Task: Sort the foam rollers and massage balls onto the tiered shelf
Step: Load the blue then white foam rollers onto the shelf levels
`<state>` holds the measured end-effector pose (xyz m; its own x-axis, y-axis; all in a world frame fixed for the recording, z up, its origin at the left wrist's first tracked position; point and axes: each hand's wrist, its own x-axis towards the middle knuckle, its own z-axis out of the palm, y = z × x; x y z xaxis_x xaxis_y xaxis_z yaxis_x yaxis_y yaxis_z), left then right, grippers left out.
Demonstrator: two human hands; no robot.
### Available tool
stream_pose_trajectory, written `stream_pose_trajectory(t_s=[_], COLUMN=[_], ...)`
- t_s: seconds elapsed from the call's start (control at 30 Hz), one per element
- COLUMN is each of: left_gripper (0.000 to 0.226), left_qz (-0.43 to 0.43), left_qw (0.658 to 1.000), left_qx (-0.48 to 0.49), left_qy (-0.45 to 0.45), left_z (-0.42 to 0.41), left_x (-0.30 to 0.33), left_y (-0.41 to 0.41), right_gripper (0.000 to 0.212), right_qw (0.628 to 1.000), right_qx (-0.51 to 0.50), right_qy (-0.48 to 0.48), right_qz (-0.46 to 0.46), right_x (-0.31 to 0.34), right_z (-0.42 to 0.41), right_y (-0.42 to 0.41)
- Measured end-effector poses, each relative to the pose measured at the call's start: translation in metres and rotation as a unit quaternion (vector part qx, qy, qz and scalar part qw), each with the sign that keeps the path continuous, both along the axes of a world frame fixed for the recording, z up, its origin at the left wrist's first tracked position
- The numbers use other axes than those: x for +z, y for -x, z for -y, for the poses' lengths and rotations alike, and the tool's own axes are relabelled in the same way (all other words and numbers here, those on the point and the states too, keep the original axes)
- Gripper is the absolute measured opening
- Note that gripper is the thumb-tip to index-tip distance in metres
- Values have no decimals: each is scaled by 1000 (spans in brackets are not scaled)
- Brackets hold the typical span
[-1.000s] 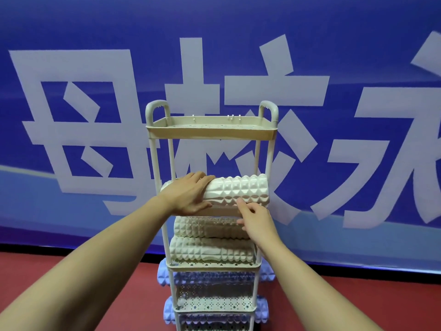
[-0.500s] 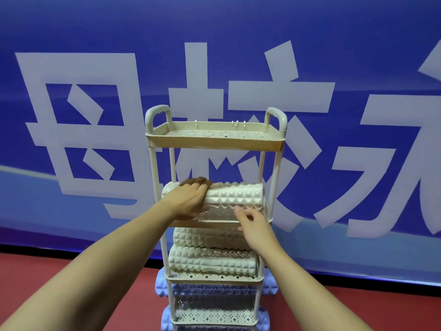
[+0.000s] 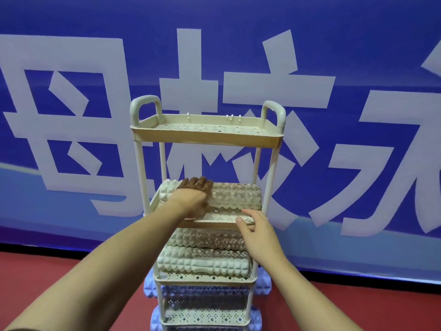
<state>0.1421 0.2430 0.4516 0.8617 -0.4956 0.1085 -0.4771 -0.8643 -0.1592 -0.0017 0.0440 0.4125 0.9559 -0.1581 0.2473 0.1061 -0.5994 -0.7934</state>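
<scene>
On the second tier of the tiered shelf [image 3: 269, 140], a cream foam roller [image 3: 235, 195] is lain lengthwise, covered by the left hand [image 3: 194, 195] with fingers laid over it; the right hand [image 3: 259, 231] is kept loose at the tray's front rim, holding nothing. The roller should be pressed back against the rear rail until it is seated flat; release is best delayed until no rolling forward is felt.

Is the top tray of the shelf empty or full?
Empty. The top tray shows only its bare perforated floor; nothing lies in it.

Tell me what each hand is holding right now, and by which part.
The left hand lies over the cream roller on the second tier, near its left end. The right hand holds nothing, fingertips near that tier's front rim.
</scene>
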Motion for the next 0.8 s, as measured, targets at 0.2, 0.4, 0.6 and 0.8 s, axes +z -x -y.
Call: stream_pose_trajectory(t_s=[0.2, 0.4, 0.6, 0.8], left_gripper=[72, 61, 43, 46], left_qz=[-19, 84, 174, 0], left_qw=[998, 986, 922, 916], left_qx=[36, 16, -216, -297], left_qy=[45, 140, 271, 269], left_z=[8, 25, 77, 178], left_x=[-8, -1, -50, -155], left_y=[4, 39, 128, 203], right_gripper=[50, 53, 54, 60], right_qw=[960, 922, 926, 931], right_qx=[45, 80, 63, 19], right_qy=[268, 356, 371, 352], right_qz=[72, 128, 34, -97], right_x=[-24, -60, -125, -217], right_z=[22, 52, 106, 176], right_y=[13, 39, 83, 149])
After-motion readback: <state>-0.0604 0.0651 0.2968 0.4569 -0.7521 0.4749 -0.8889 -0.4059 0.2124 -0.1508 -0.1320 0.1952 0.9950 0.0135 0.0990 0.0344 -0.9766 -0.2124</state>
